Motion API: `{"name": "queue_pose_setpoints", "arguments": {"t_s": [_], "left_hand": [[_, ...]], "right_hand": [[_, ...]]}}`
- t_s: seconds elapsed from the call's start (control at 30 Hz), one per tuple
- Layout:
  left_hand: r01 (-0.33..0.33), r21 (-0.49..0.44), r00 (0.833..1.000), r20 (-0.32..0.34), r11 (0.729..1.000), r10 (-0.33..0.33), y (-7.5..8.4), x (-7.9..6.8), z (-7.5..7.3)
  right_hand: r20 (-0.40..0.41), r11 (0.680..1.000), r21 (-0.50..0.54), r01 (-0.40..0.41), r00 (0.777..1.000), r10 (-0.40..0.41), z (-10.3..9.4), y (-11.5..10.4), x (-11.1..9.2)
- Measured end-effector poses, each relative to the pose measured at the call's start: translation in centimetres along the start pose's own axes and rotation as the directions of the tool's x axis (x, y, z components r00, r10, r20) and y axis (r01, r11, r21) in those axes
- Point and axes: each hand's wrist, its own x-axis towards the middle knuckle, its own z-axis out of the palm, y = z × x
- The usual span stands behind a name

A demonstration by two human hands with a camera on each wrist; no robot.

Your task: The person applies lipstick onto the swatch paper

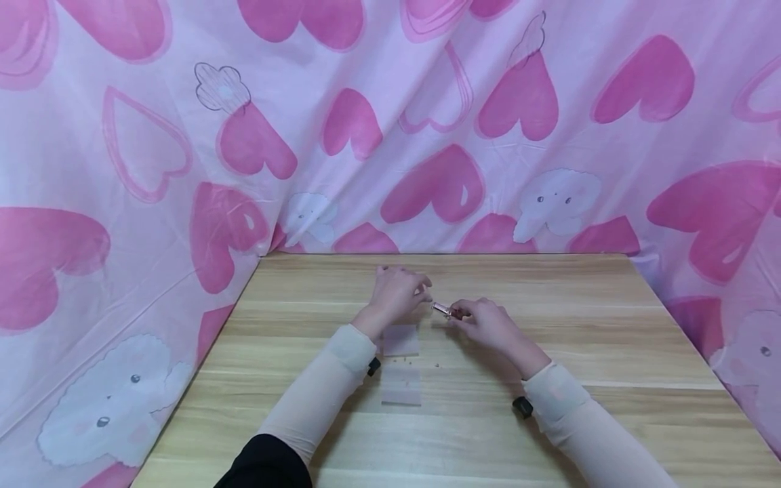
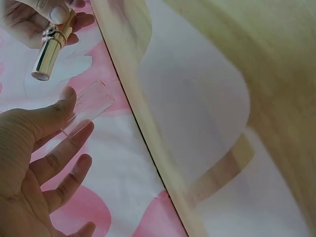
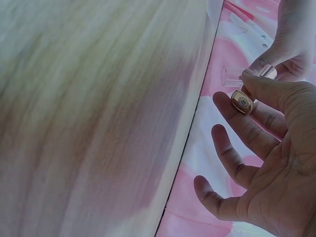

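Note:
Between thumb and fingers my left hand (image 1: 398,293) pinches a clear see-through cap (image 2: 95,102), its open-looking end pointing towards the other hand's side. My right hand (image 1: 488,325) grips a shiny gold lipstick tube (image 1: 441,309) by one end, between thumb and index finger. In the left wrist view the gold tube (image 2: 48,55) slants down, apart from the cap, with a ring of relief round its middle. The right wrist view shows the tube's gold end (image 3: 242,102) with a dotted emblem; the other fingers of that hand are spread.
On the wooden table (image 1: 610,352) lie two pale square sheets (image 1: 401,340), one nearer the front. Several tiny bits (image 1: 436,366) are scattered between and beside them. A pink heart-patterned cloth (image 1: 427,122) hangs behind the table and along both sides.

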Motion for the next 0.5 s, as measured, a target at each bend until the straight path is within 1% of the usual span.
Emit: {"name": "queue_pose_setpoints", "arguments": {"t_s": [0.27,0.5], "left_hand": [[0.007,0.016,1.0,-0.015,1.0,-0.006,-0.2,0.2,0.7],[-0.003,0.02,1.0,-0.006,1.0,0.003,-0.1,0.4,1.4]], "right_hand": [[0.007,1.0,0.008,-0.005,1.0,0.005,0.1,-0.1,0.2],[0.024,0.999,0.025,-0.027,0.999,0.026,0.1,-0.4,0.2]]}}
